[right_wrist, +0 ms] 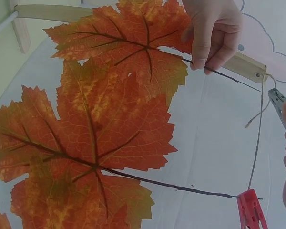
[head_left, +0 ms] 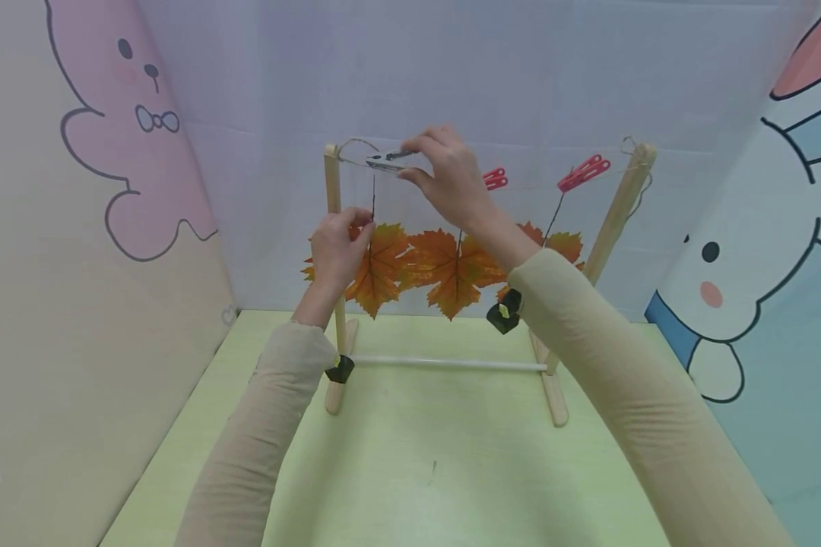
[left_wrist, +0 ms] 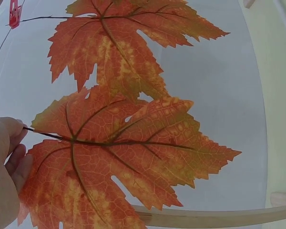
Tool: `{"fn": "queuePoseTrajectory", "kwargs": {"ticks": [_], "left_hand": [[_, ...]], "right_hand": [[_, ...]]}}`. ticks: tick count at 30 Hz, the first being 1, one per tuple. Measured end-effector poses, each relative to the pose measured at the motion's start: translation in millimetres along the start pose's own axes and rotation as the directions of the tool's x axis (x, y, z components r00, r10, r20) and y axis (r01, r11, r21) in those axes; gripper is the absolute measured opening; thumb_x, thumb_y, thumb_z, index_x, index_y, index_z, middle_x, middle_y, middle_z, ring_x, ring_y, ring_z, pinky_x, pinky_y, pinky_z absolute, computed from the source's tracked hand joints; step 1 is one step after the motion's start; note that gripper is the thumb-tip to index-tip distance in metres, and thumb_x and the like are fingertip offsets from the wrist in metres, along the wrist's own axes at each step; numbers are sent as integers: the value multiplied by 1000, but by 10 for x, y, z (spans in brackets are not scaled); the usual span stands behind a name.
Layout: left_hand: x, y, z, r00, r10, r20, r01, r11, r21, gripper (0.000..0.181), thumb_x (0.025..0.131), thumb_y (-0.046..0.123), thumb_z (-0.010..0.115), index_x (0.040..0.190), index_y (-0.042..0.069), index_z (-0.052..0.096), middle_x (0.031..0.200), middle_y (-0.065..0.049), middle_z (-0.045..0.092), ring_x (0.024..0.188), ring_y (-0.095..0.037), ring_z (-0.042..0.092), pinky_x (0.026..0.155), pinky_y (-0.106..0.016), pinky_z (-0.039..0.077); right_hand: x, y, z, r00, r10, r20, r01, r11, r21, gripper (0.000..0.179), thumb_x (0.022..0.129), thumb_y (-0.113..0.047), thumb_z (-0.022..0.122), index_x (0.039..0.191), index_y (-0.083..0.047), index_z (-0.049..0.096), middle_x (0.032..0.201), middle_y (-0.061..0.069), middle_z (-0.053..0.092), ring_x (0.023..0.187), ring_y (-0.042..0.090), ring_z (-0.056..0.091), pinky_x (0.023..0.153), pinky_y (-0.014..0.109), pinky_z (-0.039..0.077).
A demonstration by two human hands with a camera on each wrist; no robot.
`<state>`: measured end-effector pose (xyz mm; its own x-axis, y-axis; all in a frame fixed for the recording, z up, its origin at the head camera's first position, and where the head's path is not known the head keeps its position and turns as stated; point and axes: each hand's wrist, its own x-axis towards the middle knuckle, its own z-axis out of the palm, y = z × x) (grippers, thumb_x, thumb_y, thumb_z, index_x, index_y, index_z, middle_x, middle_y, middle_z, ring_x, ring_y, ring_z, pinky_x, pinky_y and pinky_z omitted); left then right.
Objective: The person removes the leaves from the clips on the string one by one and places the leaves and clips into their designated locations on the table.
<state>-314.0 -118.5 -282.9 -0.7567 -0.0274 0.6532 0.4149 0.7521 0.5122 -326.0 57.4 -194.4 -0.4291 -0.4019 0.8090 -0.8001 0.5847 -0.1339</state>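
Note:
My left hand [head_left: 338, 247] pinches the dark stem of an orange maple leaf [head_left: 376, 277] beside the left wooden post. The stem's thin tip points up, just under the string. In the left wrist view the same leaf [left_wrist: 109, 157] spreads out from the fingertips. My right hand [head_left: 451, 171] holds a silver metal clothespin [head_left: 386, 162] between thumb and fingers, its nose toward the left post. From the right wrist, that clothespin [right_wrist: 280, 109] shows close by the string [right_wrist: 260, 138], above the stem's tip.
Another maple leaf [head_left: 451, 266] hangs from the string beside the held one. Further right, a red clothespin [head_left: 584, 174] grips a stem near the right post [head_left: 619, 213]. A white bar [head_left: 445, 364] joins the frame's feet on the pale green table [head_left: 417, 486].

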Motion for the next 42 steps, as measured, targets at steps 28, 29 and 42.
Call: {"fn": "queuePoseTrajectory", "kwargs": {"ticks": [28, 29, 42], "left_hand": [[-159, -86, -15, 999, 19, 33, -18, 999, -44, 16, 86, 13, 62, 98, 3, 65, 91, -11, 67, 80, -25, 59, 70, -35, 47], [-168, -94, -18, 999, 17, 35, -16, 999, -44, 16, 86, 13, 62, 98, 3, 65, 91, -11, 67, 80, -25, 59, 70, -36, 47], [-271, -179, -63, 998, 19, 54, -16, 999, -50, 16, 86, 13, 62, 97, 1, 65, 90, -13, 66, 80, -26, 58, 71, -37, 47]], "right_hand": [[-273, 23, -160, 992, -115, -41, 118, 991, 67, 32, 76, -11, 73, 102, 3, 64, 101, 15, 62, 100, 27, 51, 91, 32, 41], [-286, 29, -161, 992, -118, -43, 121, 990, 67, 33, 76, -11, 73, 103, 4, 64, 101, 15, 62, 100, 28, 52, 89, 33, 42], [-485, 70, -200, 994, -107, 5, 106, 992, 72, 34, 73, -7, 75, 104, 3, 65, 101, 17, 63, 96, 29, 52, 81, 36, 47]]}}
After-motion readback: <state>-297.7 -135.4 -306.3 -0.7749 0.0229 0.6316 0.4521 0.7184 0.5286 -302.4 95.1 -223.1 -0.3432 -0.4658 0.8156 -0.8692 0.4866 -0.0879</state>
